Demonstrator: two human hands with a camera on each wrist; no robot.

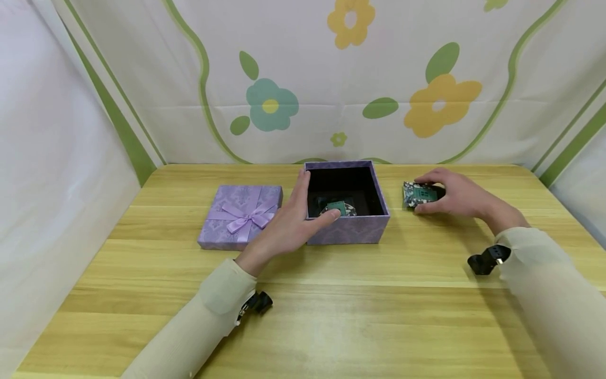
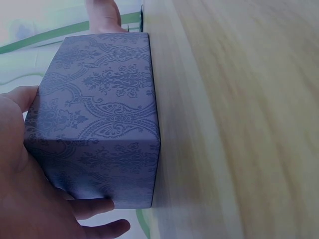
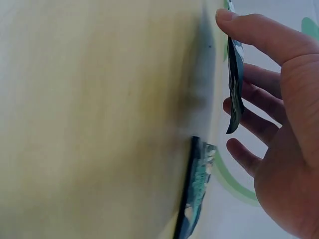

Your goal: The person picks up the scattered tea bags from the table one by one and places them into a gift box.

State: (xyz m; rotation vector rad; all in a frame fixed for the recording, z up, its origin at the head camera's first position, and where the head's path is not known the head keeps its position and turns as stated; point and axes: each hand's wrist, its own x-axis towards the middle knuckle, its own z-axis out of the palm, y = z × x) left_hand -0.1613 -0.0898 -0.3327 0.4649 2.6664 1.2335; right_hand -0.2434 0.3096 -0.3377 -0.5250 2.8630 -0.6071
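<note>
A purple patterned gift box (image 1: 347, 231) stands without its lid, its black inside showing. Along its left wall lie the fingers of my left hand (image 1: 295, 221), while the thumb hooks over the front rim; this hand grips the box corner. Inside the box lies a small packet (image 1: 337, 208) with a green label. To the right of the box, my right hand (image 1: 456, 195) pinches a flat dark floral packet (image 1: 418, 195) with a green label between thumb and fingers. The right wrist view shows another such packet (image 3: 197, 191) low on the table beside that hand.
The purple lid (image 1: 241, 216), topped with a ribbon bow, lies left of the box. Behind the wooden table (image 1: 331, 310) hangs a white curtain (image 1: 312, 52) with flowers. A small black device (image 1: 487, 260) is strapped at each wrist.
</note>
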